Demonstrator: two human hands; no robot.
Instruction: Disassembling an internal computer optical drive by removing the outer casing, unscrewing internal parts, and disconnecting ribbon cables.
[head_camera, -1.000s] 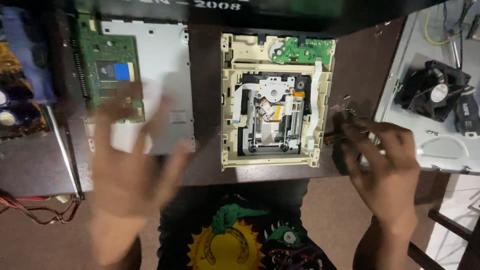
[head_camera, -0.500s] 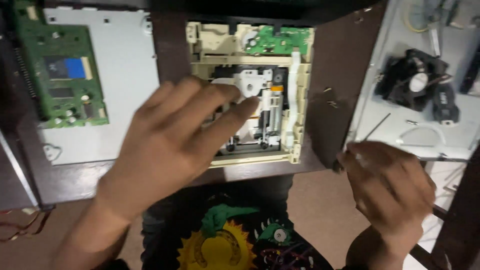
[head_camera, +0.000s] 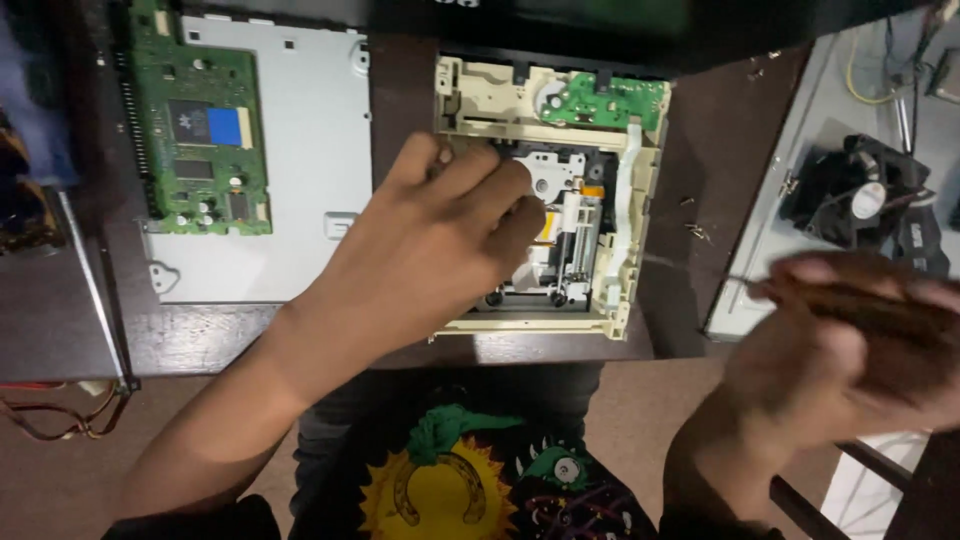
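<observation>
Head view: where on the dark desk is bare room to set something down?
Bare desk runs between the grey metal plate and the opened drive. Right of the drive, loose screws dot the strip. The left hand covers the drive; the right hand is blurred.

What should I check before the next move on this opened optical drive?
1. Left hand steadying the optical drive: ok, fingers rest on its mechanism.
2. Right hand gripping a tool: cannot tell, the hand is blurred.
3. Drive flat on the dark table: ok.
4. Loose screws away from the mechanism: ok, they lie right of the drive.
5. Green circuit board out of the way: ok, it sits on the metal cover at left.
</observation>
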